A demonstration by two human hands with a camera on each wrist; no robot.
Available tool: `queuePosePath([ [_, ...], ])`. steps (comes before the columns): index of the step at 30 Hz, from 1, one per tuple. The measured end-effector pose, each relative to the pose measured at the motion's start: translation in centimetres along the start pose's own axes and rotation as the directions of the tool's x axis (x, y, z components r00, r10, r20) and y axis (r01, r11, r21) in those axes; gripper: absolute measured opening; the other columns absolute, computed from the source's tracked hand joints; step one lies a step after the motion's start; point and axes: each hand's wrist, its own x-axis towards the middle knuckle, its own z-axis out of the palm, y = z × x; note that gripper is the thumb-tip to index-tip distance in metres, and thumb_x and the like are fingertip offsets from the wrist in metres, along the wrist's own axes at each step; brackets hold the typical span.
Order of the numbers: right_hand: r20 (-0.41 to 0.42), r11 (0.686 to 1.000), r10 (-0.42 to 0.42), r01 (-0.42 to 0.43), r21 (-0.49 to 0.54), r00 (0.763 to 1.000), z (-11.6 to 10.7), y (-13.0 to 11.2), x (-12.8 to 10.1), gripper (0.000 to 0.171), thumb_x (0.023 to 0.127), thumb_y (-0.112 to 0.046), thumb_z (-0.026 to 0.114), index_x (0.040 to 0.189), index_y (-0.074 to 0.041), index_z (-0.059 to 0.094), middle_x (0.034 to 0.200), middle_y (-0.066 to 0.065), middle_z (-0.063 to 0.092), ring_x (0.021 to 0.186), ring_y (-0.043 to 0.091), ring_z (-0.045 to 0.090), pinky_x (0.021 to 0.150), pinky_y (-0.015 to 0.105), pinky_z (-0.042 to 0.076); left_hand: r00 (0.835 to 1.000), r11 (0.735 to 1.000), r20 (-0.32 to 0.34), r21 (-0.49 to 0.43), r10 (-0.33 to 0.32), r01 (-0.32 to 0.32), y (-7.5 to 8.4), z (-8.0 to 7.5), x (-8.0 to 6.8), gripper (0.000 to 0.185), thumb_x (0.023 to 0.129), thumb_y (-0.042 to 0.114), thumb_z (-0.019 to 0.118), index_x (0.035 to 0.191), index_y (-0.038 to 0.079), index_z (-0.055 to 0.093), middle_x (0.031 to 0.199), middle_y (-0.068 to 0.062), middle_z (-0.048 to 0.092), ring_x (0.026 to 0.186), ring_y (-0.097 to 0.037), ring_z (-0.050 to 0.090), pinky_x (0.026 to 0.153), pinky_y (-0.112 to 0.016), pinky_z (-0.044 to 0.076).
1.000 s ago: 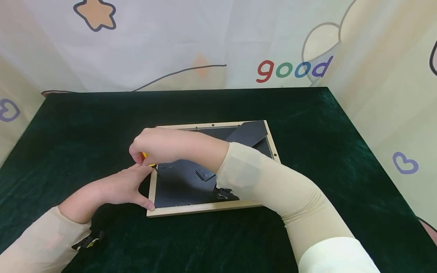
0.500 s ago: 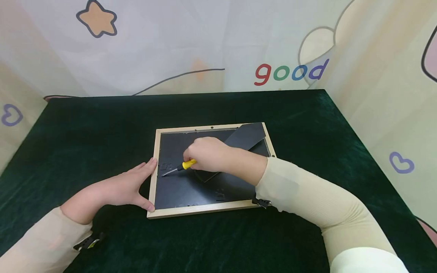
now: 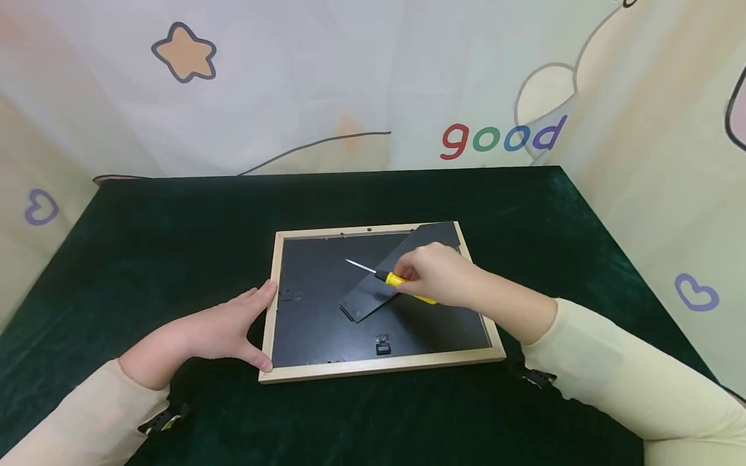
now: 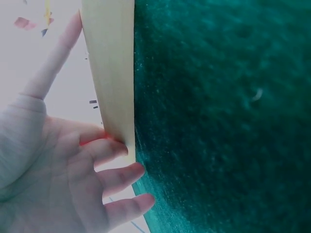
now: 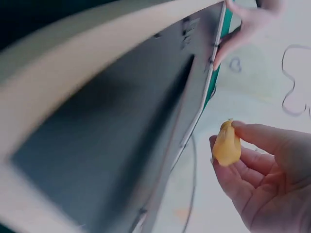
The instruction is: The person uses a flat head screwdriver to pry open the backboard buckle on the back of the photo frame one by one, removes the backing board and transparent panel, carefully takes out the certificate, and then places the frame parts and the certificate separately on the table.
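A wooden picture frame (image 3: 381, 366) lies face down on the dark green cloth, its black backing board (image 3: 317, 310) up and a black stand flap (image 3: 402, 268) folded across it. My right hand (image 3: 434, 278) grips a small screwdriver with a yellow handle (image 3: 402, 283), its metal tip (image 3: 352, 263) pointing up-left over the backing. The same handle (image 5: 227, 144) shows pinched in the right wrist view. My left hand (image 3: 233, 327) rests with straight fingers against the frame's left edge (image 4: 112, 73), thumb at the near-left corner.
The green velvet tabletop (image 3: 175, 226) stretches around the frame on every side. A pale curtain with a star (image 3: 185, 52) and the word "good" (image 3: 501, 137) closes off the back and sides. A small black hanger clip (image 3: 382, 343) sits near the frame's front rail.
My right hand carried the screwdriver from the frame's left rail across the backing to the right, over the stand flap. The left hand stayed on the left edge.
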Motion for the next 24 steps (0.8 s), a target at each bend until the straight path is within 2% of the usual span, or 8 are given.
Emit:
queuePosePath([
  [4,0.048,0.984,0.109,-0.115,0.135,0.993,-0.1,2.3,-1.8,0.023,0.072,-0.019,0.067,0.092,-0.008,0.064,0.083,0.0,0.062,0.068,0.012,0.054,0.059,0.02,0.047,1.0,1.0,0.009,0.002,0.0,0.0,0.1,0.1,0.1,0.122,0.048,0.055,0.07,0.136,0.008,0.001,0.141,-0.009,0.001,0.125,-0.033,0.004,0.094,-0.05,0.019],
  [9,0.074,0.955,0.169,-0.182,0.233,0.983,-0.1,4.9,-3.7,0.028,0.072,-0.023,0.067,0.094,-0.007,0.062,0.084,0.001,0.061,0.067,0.013,0.053,0.06,0.023,0.048,1.0,1.0,0.011,0.009,-0.011,0.011,0.1,-0.1,-0.1,0.121,0.048,0.056,0.07,0.136,0.008,0.002,0.141,-0.009,0.001,0.126,-0.032,0.004,0.095,-0.049,0.018],
  [15,0.11,0.886,0.245,-0.269,0.378,0.963,-0.3,7.6,-6.1,0.041,0.071,-0.028,0.068,0.102,-0.003,0.058,0.085,0.004,0.061,0.066,0.017,0.057,0.062,0.026,0.048,1.0,1.0,0.012,0.011,-0.003,0.003,0.0,-0.2,-0.1,0.121,0.049,0.056,0.07,0.136,0.008,0.001,0.141,-0.009,0.0,0.126,-0.03,0.004,0.096,-0.048,0.017],
  [20,0.119,0.854,0.262,-0.288,0.433,0.958,-0.2,9.2,-7.7,0.046,0.071,-0.031,0.067,0.104,0.0,0.057,0.084,0.005,0.06,0.068,0.019,0.057,0.064,0.027,0.048,1.0,1.0,0.012,0.007,-0.013,0.013,-0.1,-0.2,-0.1,0.122,0.048,0.056,0.07,0.136,0.008,0.001,0.141,-0.008,-0.001,0.126,-0.029,0.004,0.097,-0.047,0.017],
  [24,0.133,0.831,0.301,-0.328,0.449,0.944,-0.2,10.3,-8.7,0.049,0.072,-0.031,0.066,0.105,0.003,0.055,0.084,0.006,0.06,0.068,0.019,0.056,0.064,0.028,0.049,1.0,1.0,0.015,-0.004,0.003,-0.003,-0.1,-0.2,-0.1,0.122,0.049,0.055,0.07,0.136,0.007,0.001,0.141,-0.01,-0.001,0.126,-0.03,0.004,0.096,-0.048,0.017],
])
